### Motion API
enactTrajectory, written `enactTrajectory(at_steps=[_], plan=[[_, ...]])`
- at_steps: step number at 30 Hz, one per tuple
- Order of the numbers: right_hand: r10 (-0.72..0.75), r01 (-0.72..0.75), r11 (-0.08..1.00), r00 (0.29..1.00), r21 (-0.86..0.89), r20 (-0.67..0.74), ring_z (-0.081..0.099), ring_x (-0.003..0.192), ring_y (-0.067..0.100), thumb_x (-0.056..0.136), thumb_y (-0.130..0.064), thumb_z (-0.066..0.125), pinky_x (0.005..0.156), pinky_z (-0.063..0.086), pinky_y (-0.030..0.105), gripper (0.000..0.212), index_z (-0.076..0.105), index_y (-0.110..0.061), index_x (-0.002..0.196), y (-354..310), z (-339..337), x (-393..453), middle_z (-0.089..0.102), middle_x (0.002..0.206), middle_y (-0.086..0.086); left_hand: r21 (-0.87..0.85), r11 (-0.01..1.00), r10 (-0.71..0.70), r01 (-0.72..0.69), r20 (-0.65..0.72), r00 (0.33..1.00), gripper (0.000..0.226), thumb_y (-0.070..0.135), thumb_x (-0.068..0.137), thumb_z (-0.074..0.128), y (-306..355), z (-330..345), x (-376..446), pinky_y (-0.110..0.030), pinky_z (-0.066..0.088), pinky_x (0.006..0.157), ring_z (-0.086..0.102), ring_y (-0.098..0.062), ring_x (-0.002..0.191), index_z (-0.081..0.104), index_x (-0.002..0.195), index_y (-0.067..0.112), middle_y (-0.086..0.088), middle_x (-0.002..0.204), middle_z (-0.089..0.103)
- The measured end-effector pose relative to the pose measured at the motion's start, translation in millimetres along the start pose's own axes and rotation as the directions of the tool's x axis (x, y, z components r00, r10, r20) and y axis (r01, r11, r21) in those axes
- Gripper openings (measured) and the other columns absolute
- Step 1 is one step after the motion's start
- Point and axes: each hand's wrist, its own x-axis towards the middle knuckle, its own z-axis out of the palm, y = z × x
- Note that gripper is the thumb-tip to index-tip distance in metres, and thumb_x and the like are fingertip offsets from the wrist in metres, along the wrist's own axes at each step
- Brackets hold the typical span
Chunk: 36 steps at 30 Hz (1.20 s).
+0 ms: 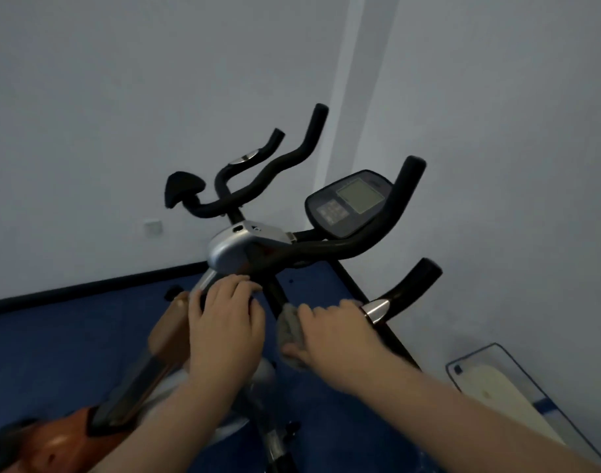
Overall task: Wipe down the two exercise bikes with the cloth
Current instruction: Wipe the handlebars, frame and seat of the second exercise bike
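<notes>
the near bike (230, 250) fills the middle of the view, its silver head housing sitting where the black handlebar (370, 240) branches off to the right. a grey console (346, 203) with a pale screen stands just behind that bar. the left hand (224, 322) lies on the stem just below the housing, fingers curled over a dark part there, gripping it. the right hand (336, 336) holds a grey cloth (290, 331) bunched under its fingers and thumb, pressed round the lower bar, touching the bike; just beyond the fingertips sits a chrome sensor plate (377, 310) on the right grip. the cloth is blurred, so its folds cannot be made out. behind, nearer the white wall (121, 97), the far bike (258, 179) shows its own black bars and a dark saddle-shaped pad. an orange frame part (60, 442) runs along the lower left over the blue floor (53, 336). a flat pale board (497, 397) lies by the wall at right.
</notes>
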Motion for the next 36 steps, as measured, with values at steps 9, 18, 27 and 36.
enactTrajectory(at_steps=[9, 18, 27, 36], plan=[[-0.097, 0.089, 0.995, 0.98, 0.052, 0.176, 0.054, 0.11, 0.036, 0.096, -0.022, 0.051, 0.084, 0.041, 0.043, 0.057, 0.023, -0.012, 0.145, -9, -9, 34, 0.044, 0.128, 0.019, -0.237, 0.955, -0.196, 0.179, -0.048, 0.979, 0.022, 0.017, 0.092, 0.053, -6, 2, 2, -0.04, 0.04, 0.094, 0.04, -0.008, 0.111, 0.05, 0.102, 0.037, 0.017, 0.107, 0.047], [0.072, -0.219, 0.903, 0.925, 0.37, 0.373, 0.049, 0.12, 0.035, 0.099, -0.047, 0.034, 0.089, 0.039, 0.038, 0.061, 0.03, -0.005, 0.143, -5, -8, 61, 0.048, 0.137, 0.017, -0.153, 0.982, -0.11, 0.108, -0.011, 0.994, 0.03, 0.028, 0.099, 0.048, -23, -2, 26, -0.018, 0.03, 0.054, 0.047, -0.004, 0.064, 0.048, 0.07, 0.02, 0.007, 0.066, 0.049], [0.191, -0.269, 0.902, 0.95, 0.339, 0.245, 0.057, 0.108, 0.031, 0.099, -0.051, 0.031, 0.074, 0.035, 0.034, 0.065, 0.02, -0.005, 0.143, -12, 10, 59, 0.059, 0.124, 0.012, -0.462, 0.87, -0.227, 0.174, -0.062, 0.972, 0.03, 0.032, 0.097, 0.051, -36, 7, 21, -0.014, 0.039, 0.06, 0.055, 0.001, 0.067, 0.052, 0.068, 0.027, 0.008, 0.063, 0.055], [0.318, -0.411, 0.774, 0.91, 0.481, 0.265, 0.06, 0.095, 0.027, 0.099, -0.057, 0.026, 0.071, 0.039, 0.034, 0.057, 0.029, -0.014, 0.135, -27, 1, 59, 0.062, 0.115, 0.009, -0.501, 0.838, -0.219, 0.214, 0.05, 0.974, 0.038, 0.043, 0.099, 0.038, -46, 12, 23, -0.027, 0.035, 0.054, 0.054, -0.005, 0.064, 0.047, 0.067, 0.024, 0.002, 0.066, 0.054]])
